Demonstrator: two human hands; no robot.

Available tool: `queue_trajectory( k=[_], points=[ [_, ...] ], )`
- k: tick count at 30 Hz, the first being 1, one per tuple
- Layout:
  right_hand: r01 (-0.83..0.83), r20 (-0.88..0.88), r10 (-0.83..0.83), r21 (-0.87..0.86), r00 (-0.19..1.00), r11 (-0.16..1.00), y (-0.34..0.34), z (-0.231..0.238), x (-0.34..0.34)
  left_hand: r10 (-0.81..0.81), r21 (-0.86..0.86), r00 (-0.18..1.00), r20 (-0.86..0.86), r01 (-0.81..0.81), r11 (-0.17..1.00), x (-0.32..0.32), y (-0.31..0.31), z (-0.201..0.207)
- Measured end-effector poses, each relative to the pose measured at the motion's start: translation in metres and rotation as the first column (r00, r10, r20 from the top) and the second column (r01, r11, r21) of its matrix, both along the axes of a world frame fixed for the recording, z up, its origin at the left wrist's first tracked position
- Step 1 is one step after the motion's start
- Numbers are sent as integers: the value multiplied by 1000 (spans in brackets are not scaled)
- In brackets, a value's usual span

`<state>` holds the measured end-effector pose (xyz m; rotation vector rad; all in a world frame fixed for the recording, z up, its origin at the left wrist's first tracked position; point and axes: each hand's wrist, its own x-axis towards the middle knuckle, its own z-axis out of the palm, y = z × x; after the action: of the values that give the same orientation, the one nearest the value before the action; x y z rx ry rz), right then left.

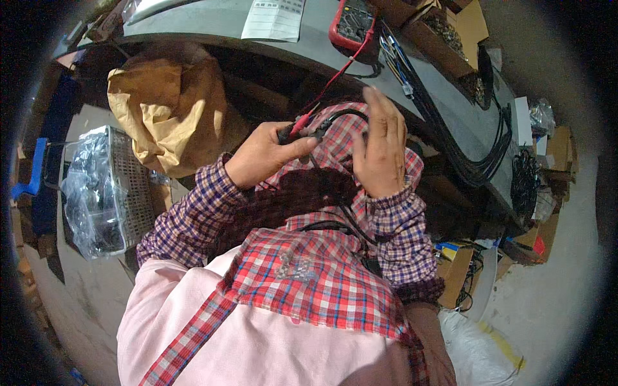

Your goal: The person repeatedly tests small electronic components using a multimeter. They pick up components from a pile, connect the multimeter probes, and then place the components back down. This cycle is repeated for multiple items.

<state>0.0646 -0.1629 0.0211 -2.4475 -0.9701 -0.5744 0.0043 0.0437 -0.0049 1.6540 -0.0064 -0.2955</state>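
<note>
My left hand is closed round a red test probe and a black probe, above my lap. Its thumb presses toward a black cable end; whether they touch the cable's contacts I cannot tell. From that end a black cable arches over toward my right hand. The right hand is raised, fingers stretched out and smeared at the tips, with nothing visibly gripped. A red lead runs up to a red-cased multimeter on the table.
On the grey table lie a printed sheet and a bundle of black cables. An open carton stands at the far right. To my left are brown paper and a basket with plastic bags.
</note>
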Motion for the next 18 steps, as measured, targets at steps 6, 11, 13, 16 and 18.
queue_trajectory(
  k=[6,11,13,16,18],
  points=[
    [-287,-136,257,-302,957,909,-12,26,7,-28,7,992,127,27,1000,9,-5,11],
    [-61,-303,136,243,943,968,-51,3,23,166,171,934,315,-228,958,11,2,23],
    [-50,-318,166,344,934,938,-60,-12,26,138,328,878,459,-311,892,5,-2,34],
    [19,-450,231,487,863,873,-68,-26,26,11,555,804,595,-421,718,1,-13,57],
    [74,-512,298,586,805,807,-70,-31,26,-127,688,788,603,-433,582,-2,-18,69]
  ],
)
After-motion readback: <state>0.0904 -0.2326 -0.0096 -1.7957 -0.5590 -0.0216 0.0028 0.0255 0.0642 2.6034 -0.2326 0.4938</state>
